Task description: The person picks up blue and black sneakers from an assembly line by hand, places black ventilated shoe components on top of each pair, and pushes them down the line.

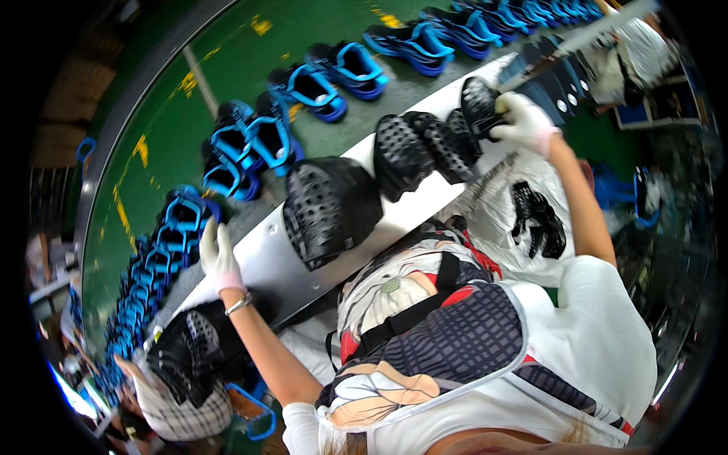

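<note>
My right hand [526, 124], in a white glove, has its fingers closed at the edge of a black perforated piece [479, 105], which looks like a shoe part. That piece is at the far right of a row on a white board. Next to it lie more black perforated pieces [400, 155]. A larger stack of the same kind [334, 205] rests on the board nearer my left hand. My left hand [218, 256], also gloved, is raised over the board's left part with fingers stretched out. It holds nothing.
Black and blue shoes [345, 70] stand in a long curved line on a green surface [174, 114] beyond the board. A plastic bag with black pieces [538, 220] hangs at right. At lower left, a person's checked sleeve [182, 413] is beside more black pieces [189, 345].
</note>
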{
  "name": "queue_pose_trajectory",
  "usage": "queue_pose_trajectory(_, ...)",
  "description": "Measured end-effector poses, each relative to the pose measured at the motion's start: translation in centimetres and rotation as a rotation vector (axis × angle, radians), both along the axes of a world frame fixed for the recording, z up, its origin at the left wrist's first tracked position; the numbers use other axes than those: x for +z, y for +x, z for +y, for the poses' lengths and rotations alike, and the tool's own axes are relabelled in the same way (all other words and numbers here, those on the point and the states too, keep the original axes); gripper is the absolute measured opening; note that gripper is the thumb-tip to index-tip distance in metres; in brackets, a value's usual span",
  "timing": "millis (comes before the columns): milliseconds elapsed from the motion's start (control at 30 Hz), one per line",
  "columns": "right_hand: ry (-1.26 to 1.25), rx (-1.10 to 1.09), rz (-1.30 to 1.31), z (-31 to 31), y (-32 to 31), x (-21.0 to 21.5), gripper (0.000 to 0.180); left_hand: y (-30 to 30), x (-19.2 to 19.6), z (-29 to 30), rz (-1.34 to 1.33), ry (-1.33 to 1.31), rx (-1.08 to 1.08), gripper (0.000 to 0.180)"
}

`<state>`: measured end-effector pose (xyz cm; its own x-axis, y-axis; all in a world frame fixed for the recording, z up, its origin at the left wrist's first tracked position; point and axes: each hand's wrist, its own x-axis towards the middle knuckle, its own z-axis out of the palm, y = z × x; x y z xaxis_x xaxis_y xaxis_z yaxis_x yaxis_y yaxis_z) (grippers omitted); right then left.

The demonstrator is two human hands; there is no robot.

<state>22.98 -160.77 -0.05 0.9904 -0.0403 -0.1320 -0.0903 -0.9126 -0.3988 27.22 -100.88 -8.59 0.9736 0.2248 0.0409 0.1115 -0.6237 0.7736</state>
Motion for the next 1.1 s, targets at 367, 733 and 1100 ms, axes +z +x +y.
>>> queue_pose_trajectory(367,0.418,0.813,0.012,30.4,7.7,10.0,0.039,0.7,10.2,-9.6,0.207,-1.65,-0.243,0.06)
queue_pose_trajectory(733,0.216,0.683,0.442,44.6,10.1,3.0,0.055,2.3,1.9,-1.0,-0.063,-1.665,0.318,0.024)
queue_pose_trajectory(1100,-0.265,0.643,0.382,47.7,18.0,-1.5,0.041,4.3,-5.5,2.4,-0.11,-0.155,0.065,0.031)
